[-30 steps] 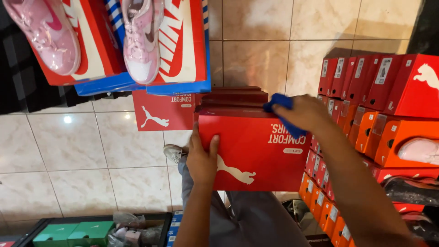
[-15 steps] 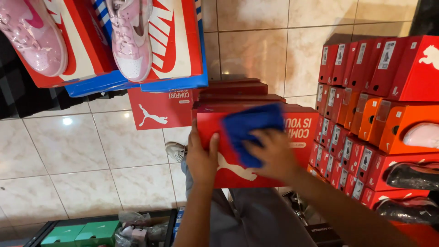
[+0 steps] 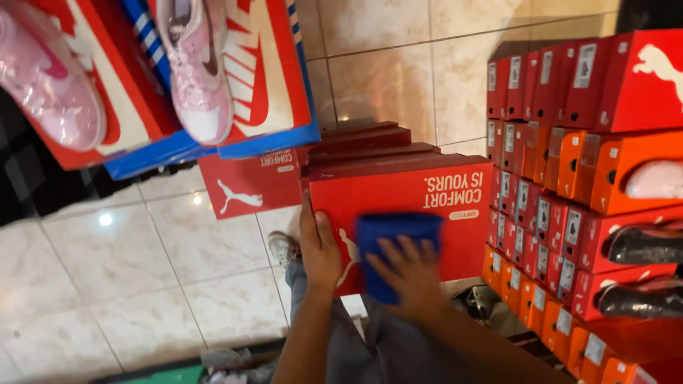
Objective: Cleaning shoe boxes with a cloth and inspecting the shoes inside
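The red shoe box is the top one of a short stack of like red boxes, held up in front of the person with its lid facing the camera. All places below are told from this box.

On the lower left part of its lid lies a blue cloth, flat against the cardboard. The right hand presses on the cloth from below, its fingers spread wide and lying flat on the fabric, so the cloth sits between them and the lid; the fingers close around nothing. The left hand grips the box's left edge, thumb on the lid face and the other fingers hidden behind the edge, so it holds the box steady.

To the right of the box rises a wall of stacked red and orange shoe boxes, near its right edge; some carry dark shoes on top. Above and to the left of the box, a red and white box with blue trim carries a pink sneaker, and a second pink sneaker lies further left. Just left of the box, another red box with a white leaping animal stands behind it. Below the box lies the pale tiled floor, with the person's shoe near the lower left corner.
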